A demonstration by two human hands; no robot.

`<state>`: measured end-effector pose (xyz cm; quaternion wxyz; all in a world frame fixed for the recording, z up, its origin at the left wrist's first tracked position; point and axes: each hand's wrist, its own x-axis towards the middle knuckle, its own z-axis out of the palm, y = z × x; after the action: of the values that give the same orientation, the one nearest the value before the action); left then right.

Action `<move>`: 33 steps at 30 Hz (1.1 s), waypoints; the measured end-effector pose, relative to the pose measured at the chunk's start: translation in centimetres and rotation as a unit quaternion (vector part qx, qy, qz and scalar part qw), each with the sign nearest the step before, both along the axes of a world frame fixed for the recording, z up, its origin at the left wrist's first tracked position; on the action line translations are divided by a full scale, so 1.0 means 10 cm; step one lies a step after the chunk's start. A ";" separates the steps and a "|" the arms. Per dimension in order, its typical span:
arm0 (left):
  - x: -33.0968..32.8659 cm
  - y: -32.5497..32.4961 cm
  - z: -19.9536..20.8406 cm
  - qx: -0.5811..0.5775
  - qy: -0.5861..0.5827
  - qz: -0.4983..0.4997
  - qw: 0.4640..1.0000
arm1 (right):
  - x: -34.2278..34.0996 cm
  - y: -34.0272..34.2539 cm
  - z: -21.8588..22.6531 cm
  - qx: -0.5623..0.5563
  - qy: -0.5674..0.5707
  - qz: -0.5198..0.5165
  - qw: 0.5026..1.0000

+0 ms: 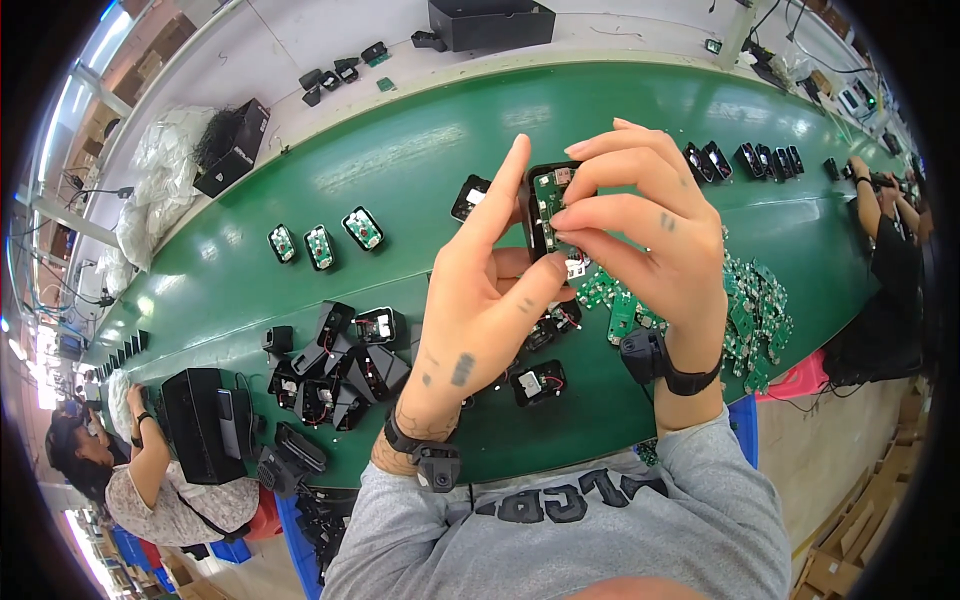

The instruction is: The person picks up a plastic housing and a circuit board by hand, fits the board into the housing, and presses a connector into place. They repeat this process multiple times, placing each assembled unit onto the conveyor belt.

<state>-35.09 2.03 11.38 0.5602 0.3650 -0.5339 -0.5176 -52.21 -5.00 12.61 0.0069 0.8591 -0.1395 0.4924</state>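
While both hands (pixel 560 260) grip the housing (pixel 545 210), green boards (pixel 750 310) beside.

Head cam, fisheye, looking down, close on hands, green conveyor belt (pixel 400 170) beyond, single view

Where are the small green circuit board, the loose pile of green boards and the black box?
small green circuit board (pixel 548 195), head view, upper face.
pile of green boards (pixel 752 310), head view, middle.
black box (pixel 492 22), head view, lid.
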 end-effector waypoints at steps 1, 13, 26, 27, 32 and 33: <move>0.00 0.00 0.01 0.000 -0.001 0.000 1.000 | 0.00 0.01 -0.01 0.043 -0.016 0.015 0.999; -0.01 0.04 0.09 -0.023 0.056 0.033 0.998 | -0.05 0.22 0.08 0.277 -0.184 -0.011 0.943; -0.08 0.05 0.08 -0.077 0.009 0.036 0.996 | 0.19 0.15 -0.07 0.549 -0.220 0.198 0.782; -0.09 0.05 0.08 -0.077 0.009 0.037 0.996 | 0.19 0.15 -0.08 0.531 -0.218 0.213 0.790; -0.07 0.07 0.03 -0.068 0.010 0.053 0.996 | 0.24 0.20 -0.13 0.504 -0.252 0.232 0.793; -0.05 0.04 0.00 -0.068 0.010 0.050 0.996 | 0.24 0.21 -0.14 0.478 -0.252 0.214 0.814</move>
<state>-35.61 2.48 11.41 0.6145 0.3471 -0.5428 -0.4552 -49.79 -2.93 11.17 -0.5455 0.6083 -0.1670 0.5519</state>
